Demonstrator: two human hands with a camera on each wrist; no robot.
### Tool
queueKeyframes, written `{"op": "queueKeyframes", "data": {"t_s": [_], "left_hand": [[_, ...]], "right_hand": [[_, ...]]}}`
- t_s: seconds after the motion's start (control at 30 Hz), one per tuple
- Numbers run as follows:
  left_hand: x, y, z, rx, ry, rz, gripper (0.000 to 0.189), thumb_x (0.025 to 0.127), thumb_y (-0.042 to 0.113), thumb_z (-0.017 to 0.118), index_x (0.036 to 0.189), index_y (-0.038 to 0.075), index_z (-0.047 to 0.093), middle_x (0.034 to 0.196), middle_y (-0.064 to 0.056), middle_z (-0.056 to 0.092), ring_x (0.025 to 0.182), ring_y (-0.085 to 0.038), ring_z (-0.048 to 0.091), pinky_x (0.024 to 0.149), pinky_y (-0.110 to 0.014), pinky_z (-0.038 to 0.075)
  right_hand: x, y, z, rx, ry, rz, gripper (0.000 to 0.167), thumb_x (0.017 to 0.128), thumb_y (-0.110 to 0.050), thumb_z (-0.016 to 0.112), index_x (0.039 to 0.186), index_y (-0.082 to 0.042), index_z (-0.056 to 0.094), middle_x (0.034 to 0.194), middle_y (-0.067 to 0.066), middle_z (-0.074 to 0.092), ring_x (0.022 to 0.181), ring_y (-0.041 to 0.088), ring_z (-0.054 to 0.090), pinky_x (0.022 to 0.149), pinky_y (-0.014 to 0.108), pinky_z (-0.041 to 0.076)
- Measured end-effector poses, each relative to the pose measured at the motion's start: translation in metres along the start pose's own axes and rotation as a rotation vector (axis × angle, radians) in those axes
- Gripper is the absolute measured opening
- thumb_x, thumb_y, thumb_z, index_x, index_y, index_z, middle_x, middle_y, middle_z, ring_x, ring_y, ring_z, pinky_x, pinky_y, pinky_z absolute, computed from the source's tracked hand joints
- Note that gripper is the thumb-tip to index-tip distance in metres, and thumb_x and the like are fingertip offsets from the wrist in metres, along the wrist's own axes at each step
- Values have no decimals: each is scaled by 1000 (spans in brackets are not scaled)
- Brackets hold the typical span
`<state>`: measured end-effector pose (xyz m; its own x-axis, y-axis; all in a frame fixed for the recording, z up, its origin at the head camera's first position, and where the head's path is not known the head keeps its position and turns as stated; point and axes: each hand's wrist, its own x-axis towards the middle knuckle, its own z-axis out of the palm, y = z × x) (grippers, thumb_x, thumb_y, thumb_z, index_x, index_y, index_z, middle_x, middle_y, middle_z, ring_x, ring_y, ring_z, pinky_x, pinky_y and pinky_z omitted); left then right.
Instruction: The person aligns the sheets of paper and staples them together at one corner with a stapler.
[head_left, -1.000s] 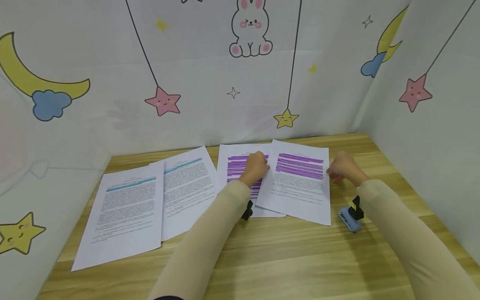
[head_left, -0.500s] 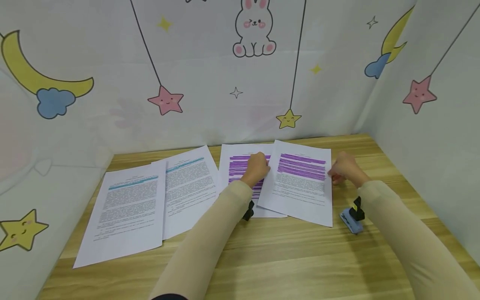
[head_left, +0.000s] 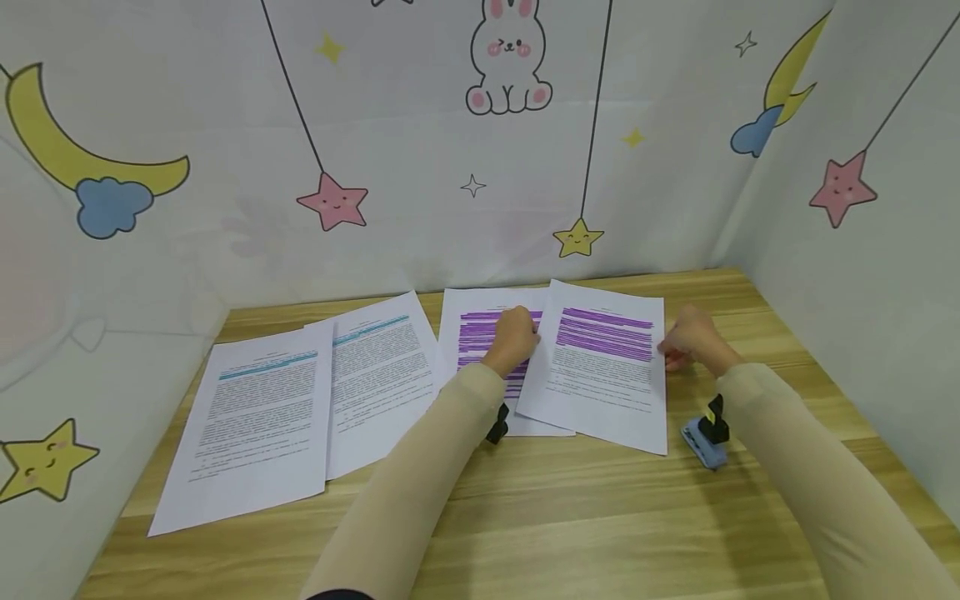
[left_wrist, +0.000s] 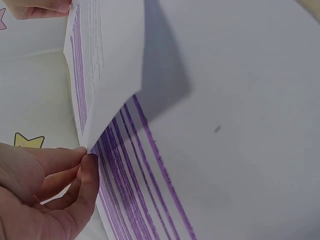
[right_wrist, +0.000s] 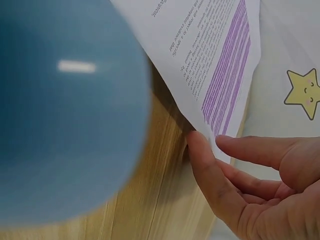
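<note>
A printed sheet (head_left: pixel 592 392) with purple-highlighted lines is held by both hands at its side edges. My left hand (head_left: pixel 512 340) pinches its left edge between thumb and fingers. On the right edge, my right hand (head_left: pixel 692 337) pinches the paper the same way. In the left wrist view the held sheet (left_wrist: pixel 117 55) bends up and casts a shadow on a second purple-marked sheet (left_wrist: pixel 215 165) under it. The head view shows that lower sheet partly covered by the held one and by my left hand.
Two overlapping sheets with blue-highlighted lines, a front one (head_left: pixel 255 433) and a rear one (head_left: pixel 382 367), lie at left. A small light-blue object shaped like a stapler (head_left: pixel 703 446) sits below my right hand on the wooden table (head_left: pixel 570 517). A patterned curtain (head_left: pixel 420 125) stands behind.
The head view has shifted slightly, moving the scene a little to the right. Both hands keep their hold on the sheet, with no clear movement of the paper.
</note>
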<state>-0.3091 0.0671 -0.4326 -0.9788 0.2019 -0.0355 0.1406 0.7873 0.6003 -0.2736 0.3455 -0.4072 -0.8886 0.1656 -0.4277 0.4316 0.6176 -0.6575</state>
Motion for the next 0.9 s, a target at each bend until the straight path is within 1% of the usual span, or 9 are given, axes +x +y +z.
{"op": "queueKeyframes", "data": {"t_s": [0.1, 0.23, 0.4, 0.53, 0.9], "left_hand": [[0, 0, 0, 7, 1, 3, 14, 93, 5, 71, 103, -3, 72, 103, -15, 72, 92, -25, 69, 74, -29, 60], [-1, 0, 0, -8, -2, 0, 13, 93, 5, 70, 102, -4, 72, 102, -15, 71, 90, -25, 69, 73, -28, 60], [-1, 1, -1, -3, 0, 0, 11, 93, 6, 70, 101, -3, 72, 101, -14, 71, 87, -24, 69, 72, -28, 60], [-1, 0, -2, 2, 5, 4, 12, 93, 6, 71, 102, -2, 72, 101, -14, 71, 88, -24, 69, 73, -29, 60], [-2, -4, -3, -18, -5, 2, 11, 91, 3, 71, 100, -3, 73, 100, -15, 72, 89, -25, 68, 77, -30, 60]], "right_hand": [[1, 1, 0, 16, 5, 11, 10, 88, 12, 64, 93, 17, 57, 76, 20, 60, 57, 23, 66, 63, 38, 63], [2, 1, 0, 30, 3, 23, 8, 88, 12, 63, 91, 14, 56, 76, 19, 59, 57, 23, 66, 63, 38, 63], [1, -1, 0, 33, 3, 26, 10, 89, 12, 61, 96, 17, 56, 76, 20, 61, 57, 24, 66, 63, 38, 63], [-1, -2, 1, 25, 9, 25, 13, 91, 11, 60, 101, 18, 56, 76, 20, 61, 58, 24, 65, 63, 38, 63], [-1, -2, 3, 43, 17, 12, 13, 90, 11, 59, 100, 19, 57, 74, 19, 62, 57, 23, 65, 62, 38, 63]]}}
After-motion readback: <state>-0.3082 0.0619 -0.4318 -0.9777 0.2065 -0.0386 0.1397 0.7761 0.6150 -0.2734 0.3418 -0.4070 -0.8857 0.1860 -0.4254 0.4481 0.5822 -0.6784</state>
